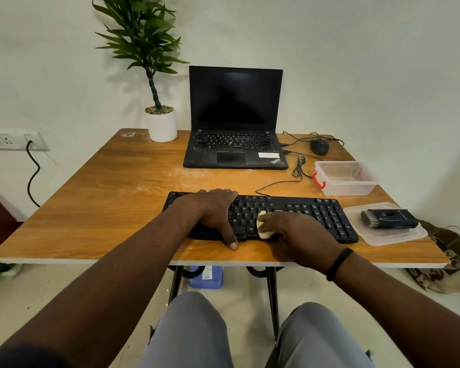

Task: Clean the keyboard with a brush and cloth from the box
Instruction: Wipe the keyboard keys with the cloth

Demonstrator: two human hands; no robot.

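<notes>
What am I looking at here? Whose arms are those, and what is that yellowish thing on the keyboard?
There is just one picture, taken by a camera worn on a person's head, so you see their own arms and knees from above. No robot here. They sit at a wooden table. The left hand rests on a black keyboard to keep it steady. The right hand holds a small pale cloth and presses it on the keys to clean them. To the right, a black brush lies on a clear lid, and behind it stands the open clear box. Farther back are a laptop, a mouse and a potted plant.
</notes>
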